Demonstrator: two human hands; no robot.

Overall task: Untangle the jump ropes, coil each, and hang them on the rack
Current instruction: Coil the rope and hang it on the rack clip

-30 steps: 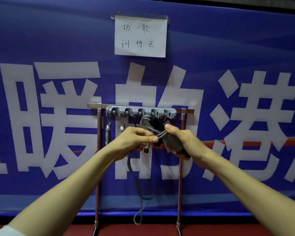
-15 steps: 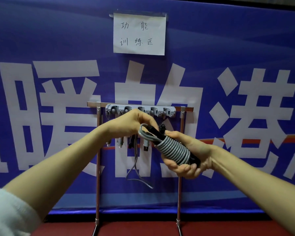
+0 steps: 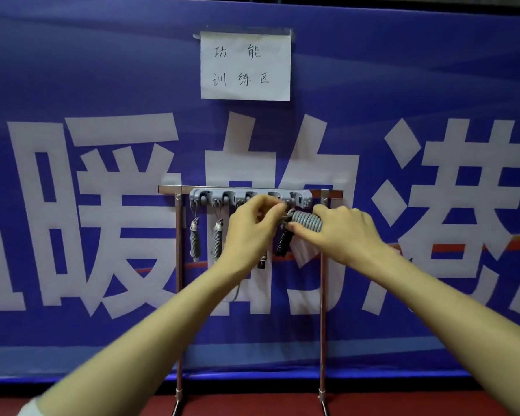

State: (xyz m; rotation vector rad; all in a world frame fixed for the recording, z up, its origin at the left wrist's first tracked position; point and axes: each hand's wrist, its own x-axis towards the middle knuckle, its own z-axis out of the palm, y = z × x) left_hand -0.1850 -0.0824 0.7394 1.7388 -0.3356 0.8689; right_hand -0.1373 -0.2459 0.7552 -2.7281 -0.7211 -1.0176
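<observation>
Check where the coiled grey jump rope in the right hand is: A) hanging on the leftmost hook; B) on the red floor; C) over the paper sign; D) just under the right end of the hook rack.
D: the right hand grips the coiled grey jump rope just below the right end of the hook rack; the left hand pinches its loop.

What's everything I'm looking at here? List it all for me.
banner: one, blue with white characters, behind everything
paper sign: one, white, handwritten, high on banner
rack: one, metal, standing before banner
hook strip: one, grey, on rack's top bar
hung ropes: two coils, grey, left hooks; others partly hidden behind hands
held rope coil: one, grey, under right hooks
black handle: one, hanging below held coil
floor: red, bottom
left hand: pinches coil's loop end
right hand: grips coil
</observation>
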